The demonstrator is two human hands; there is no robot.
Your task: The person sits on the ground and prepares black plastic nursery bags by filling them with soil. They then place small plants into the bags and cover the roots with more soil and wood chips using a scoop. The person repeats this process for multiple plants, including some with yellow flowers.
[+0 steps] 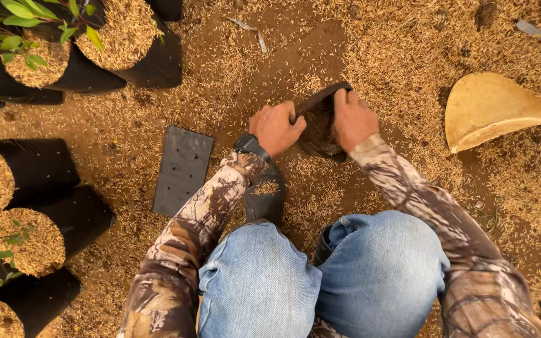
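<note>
The person crouches over bare soil strewn with rice husks. Both hands hold the mouth of a black nursery bag (320,122) that sits on the ground just ahead of the knees. The left hand (277,127) curls its fingers over the near-left rim, and the right hand (353,119) clamps the right rim, so the two pull the opening wide. Dark soil mix shows inside the bag.

By the look of it, this is the filling or firming stage of one bag. The next move likely calls for keeping the rim taut and the bag upright, so the loose mix settles without spilling.

A flat, empty black bag (183,169) lies just left of the left forearm. Filled bags topped with husk (32,241) stand along the left edge, some with green seedlings (20,19). A tan curved scoop (489,109) lies well apart to the right.
</note>
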